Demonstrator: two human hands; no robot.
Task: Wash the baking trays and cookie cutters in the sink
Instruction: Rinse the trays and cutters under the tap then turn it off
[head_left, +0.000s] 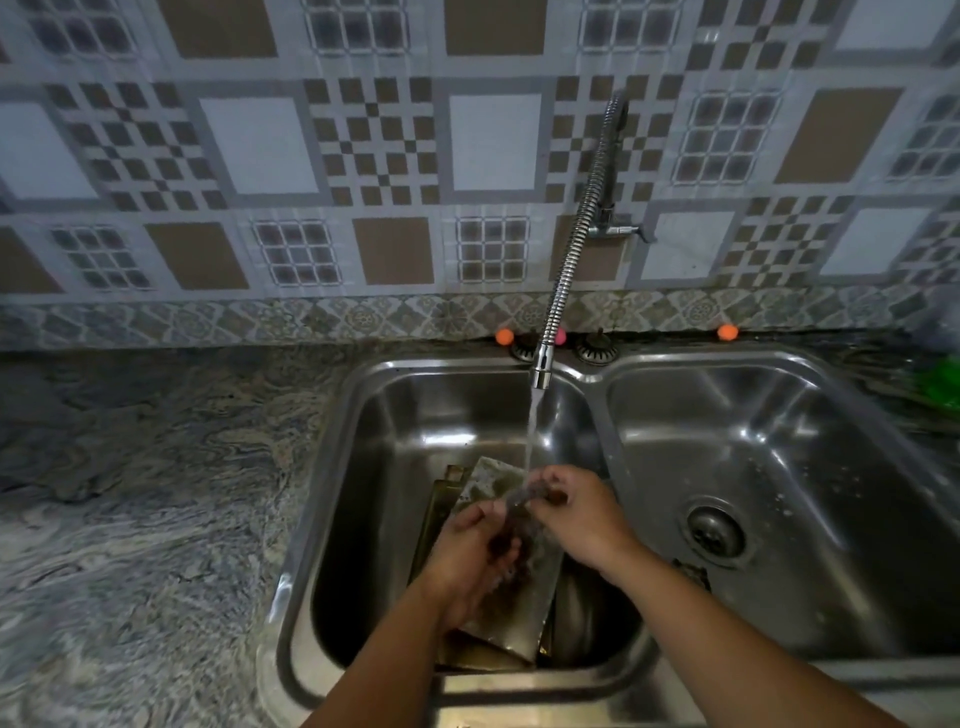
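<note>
Left hand (467, 561) and right hand (576, 512) both gripped a dark scrubber (519, 519), fingers curled, under tap (540, 371) water. Baking trays (524, 618) leaned in left sink basin (363, 467) (cutters not discernible). Right basin (779, 441) held only a drain strainer (716, 530).

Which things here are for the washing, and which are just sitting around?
For the washing: trays in the left basin, tap running, dark scrubber held by left hand and right hand.

Just there: right basin, orange balls, green thing.
</note>
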